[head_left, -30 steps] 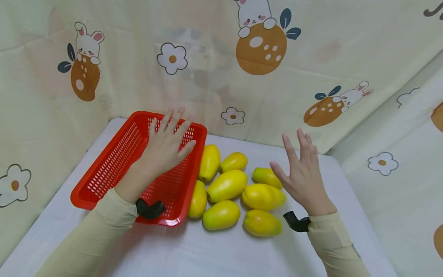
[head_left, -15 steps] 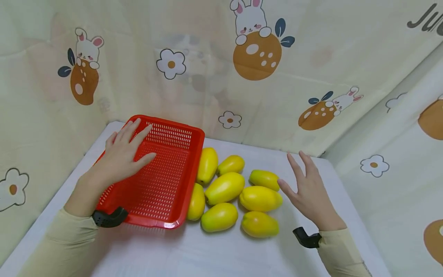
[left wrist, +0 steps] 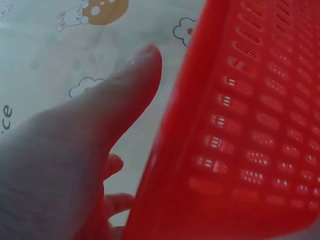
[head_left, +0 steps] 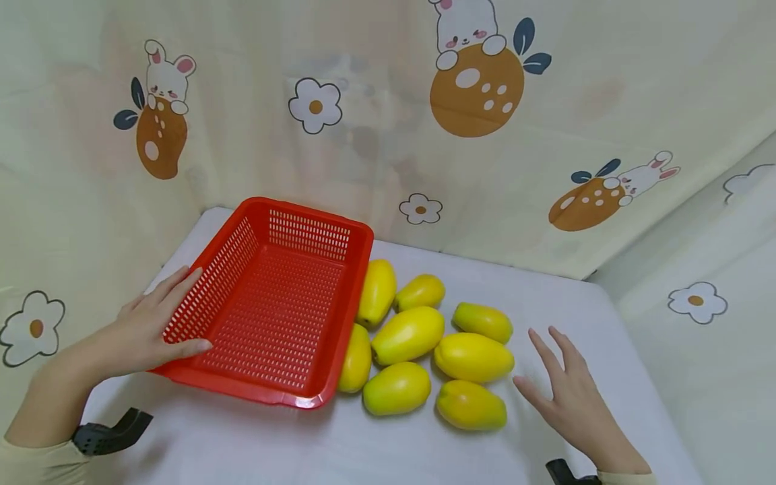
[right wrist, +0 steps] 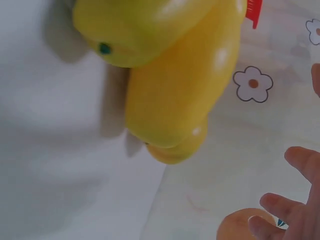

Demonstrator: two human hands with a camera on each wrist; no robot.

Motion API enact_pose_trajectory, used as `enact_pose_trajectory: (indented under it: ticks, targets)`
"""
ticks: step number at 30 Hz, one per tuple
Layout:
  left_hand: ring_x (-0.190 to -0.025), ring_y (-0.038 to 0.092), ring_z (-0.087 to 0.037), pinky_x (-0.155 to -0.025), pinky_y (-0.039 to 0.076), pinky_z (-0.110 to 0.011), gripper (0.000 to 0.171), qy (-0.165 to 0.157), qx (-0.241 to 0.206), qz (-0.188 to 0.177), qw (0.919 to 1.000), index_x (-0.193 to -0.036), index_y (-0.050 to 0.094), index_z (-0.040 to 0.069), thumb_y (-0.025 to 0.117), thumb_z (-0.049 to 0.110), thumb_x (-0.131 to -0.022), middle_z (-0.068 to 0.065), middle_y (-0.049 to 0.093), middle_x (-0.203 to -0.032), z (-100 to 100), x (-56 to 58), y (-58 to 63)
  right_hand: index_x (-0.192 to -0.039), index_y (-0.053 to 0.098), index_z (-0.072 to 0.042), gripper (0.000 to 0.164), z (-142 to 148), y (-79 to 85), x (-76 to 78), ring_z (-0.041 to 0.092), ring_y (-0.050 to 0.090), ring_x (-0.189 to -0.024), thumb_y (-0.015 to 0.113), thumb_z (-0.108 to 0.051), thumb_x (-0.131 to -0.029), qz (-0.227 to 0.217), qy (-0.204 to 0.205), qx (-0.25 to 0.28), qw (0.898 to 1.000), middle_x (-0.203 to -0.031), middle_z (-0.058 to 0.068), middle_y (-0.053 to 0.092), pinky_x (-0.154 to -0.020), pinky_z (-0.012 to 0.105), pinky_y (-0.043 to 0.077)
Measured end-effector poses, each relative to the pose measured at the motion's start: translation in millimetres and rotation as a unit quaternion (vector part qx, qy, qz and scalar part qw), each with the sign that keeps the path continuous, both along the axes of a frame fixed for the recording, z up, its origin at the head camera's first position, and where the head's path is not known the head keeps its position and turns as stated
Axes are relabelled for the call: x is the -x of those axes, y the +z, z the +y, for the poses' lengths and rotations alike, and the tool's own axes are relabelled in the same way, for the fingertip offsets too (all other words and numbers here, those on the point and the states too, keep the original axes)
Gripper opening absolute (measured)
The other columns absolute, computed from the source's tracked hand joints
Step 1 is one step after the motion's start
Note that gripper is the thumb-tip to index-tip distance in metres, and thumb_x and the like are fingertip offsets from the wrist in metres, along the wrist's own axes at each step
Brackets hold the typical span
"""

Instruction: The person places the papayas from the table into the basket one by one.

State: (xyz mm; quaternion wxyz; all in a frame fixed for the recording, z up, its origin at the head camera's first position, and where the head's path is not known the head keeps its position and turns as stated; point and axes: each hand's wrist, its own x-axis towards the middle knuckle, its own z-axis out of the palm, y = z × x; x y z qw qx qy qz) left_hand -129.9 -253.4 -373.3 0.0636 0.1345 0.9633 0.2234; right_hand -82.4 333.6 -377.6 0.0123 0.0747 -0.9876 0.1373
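Note:
A red plastic basket [head_left: 273, 316] with slotted walls stands on the left of the table, nothing visible inside it. My left hand [head_left: 151, 330] is at its left rim, fingers straight along the outer side and thumb stretched over the near-left corner. In the left wrist view the thumb [left wrist: 130, 82] is straight, with a gap between it and the rim [left wrist: 165, 125]. Several smooth yellow fruits, mango-like with greenish ends, lie right of the basket, one yellow fruit [head_left: 409, 335] among them. My right hand [head_left: 576, 397] hovers beside them, fingers spread, holding nothing.
A white cloth covers the table [head_left: 254, 444]. Behind it hangs a cream curtain [head_left: 376, 155] printed with rabbits and flowers, and another curtain [head_left: 721, 384] hangs along the right side. A black wrist mount [head_left: 112, 431] sits on the left forearm.
My left hand has moved left and down from above the basket to its left rim. My right hand has shifted right and down, away from the fruits. Basket and fruits stay in place.

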Motion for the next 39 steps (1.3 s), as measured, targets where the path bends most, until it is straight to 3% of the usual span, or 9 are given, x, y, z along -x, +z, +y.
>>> enact_pose_trajectory:
  ticks: [8, 13, 21, 27, 34, 36, 39]
  targets:
    - [-0.124, 0.024, -0.046, -0.079, 0.034, -0.070, 0.114, -0.017, -0.037, -0.021, 0.9989, -0.145, -0.005, 0.024, 0.071, 0.053, -0.066, -0.010, -0.002, -0.152, -7, -14.0, -6.2, -0.143, 0.023, -0.023, 0.077, 10, -18.2, -16.7, 0.046, 0.025, -0.122, 0.059, -0.049, -0.081, -0.022, 0.007, -0.015, 1.000, -0.146, 0.020, 0.013, -0.084, 0.067, 0.030]
    - [-0.123, 0.023, -0.045, -0.073, 0.047, -0.059, 0.121, -0.019, -0.070, -0.032, 0.9969, -0.144, -0.011, 0.023, 0.075, 0.049, -0.063, -0.014, -0.003, -0.151, -16, -15.7, -8.7, -0.141, 0.030, -0.022, 0.076, 12, -28.1, -23.0, 0.046, 0.028, -0.121, 0.060, -0.053, -0.079, -0.049, 0.007, -0.016, 0.999, -0.145, 0.020, 0.016, -0.082, 0.070, 0.031]
    - [-0.119, 0.022, -0.042, -0.069, 0.054, -0.044, 0.126, -0.011, -0.117, -0.081, 0.9897, -0.142, -0.020, 0.023, 0.078, 0.040, -0.063, -0.022, 0.001, -0.147, -32, -20.3, -17.9, -0.133, 0.043, -0.021, 0.073, 14, -36.4, -26.7, 0.042, 0.030, -0.120, 0.060, -0.060, -0.073, -0.085, 0.015, -0.030, 0.996, -0.140, 0.018, 0.027, -0.081, 0.067, 0.035]
    - [-0.112, 0.031, -0.023, -0.067, 0.055, -0.030, 0.119, -0.016, -0.160, -0.103, 0.9816, -0.142, -0.016, 0.029, 0.076, 0.033, -0.067, -0.015, 0.012, -0.141, -31, -23.9, -24.6, -0.131, 0.045, -0.018, 0.077, 22, -40.4, -31.1, 0.042, 0.038, -0.116, 0.059, -0.063, -0.071, -0.139, 0.013, -0.024, 0.990, -0.137, 0.020, 0.030, -0.081, 0.062, 0.040]
    - [-0.110, 0.034, -0.013, -0.066, 0.053, -0.025, 0.116, -0.029, -0.177, -0.097, 0.9790, -0.143, -0.012, 0.029, 0.077, 0.029, -0.068, -0.012, 0.018, -0.139, -28, -15.7, -30.3, -0.135, 0.039, -0.020, 0.081, 27, -54.3, -30.7, 0.039, 0.040, -0.119, 0.062, -0.062, -0.069, -0.238, -0.022, 0.024, 0.971, -0.140, 0.018, 0.027, -0.086, 0.058, 0.041]
    - [-0.109, 0.035, -0.012, -0.066, 0.053, -0.024, 0.115, -0.034, -0.179, -0.095, 0.9786, -0.143, -0.012, 0.028, 0.076, 0.028, -0.069, -0.011, 0.019, -0.139, -26, -12.5, -30.9, -0.135, 0.038, -0.021, 0.084, 26, -57.6, -29.8, 0.038, 0.040, -0.120, 0.062, -0.063, -0.067, -0.252, -0.032, 0.022, 0.967, -0.139, 0.017, 0.030, -0.088, 0.058, 0.039]
    - [-0.112, 0.034, -0.023, -0.066, 0.053, -0.025, 0.115, -0.038, -0.181, -0.100, 0.9777, -0.143, -0.014, 0.029, 0.075, 0.029, -0.070, -0.011, 0.017, -0.139, -21, -9.5, -29.8, -0.135, 0.039, -0.020, 0.085, 25, -59.8, -30.2, 0.037, 0.041, -0.120, 0.063, -0.063, -0.066, -0.244, -0.034, 0.021, 0.969, -0.137, 0.016, 0.036, -0.089, 0.058, 0.039]
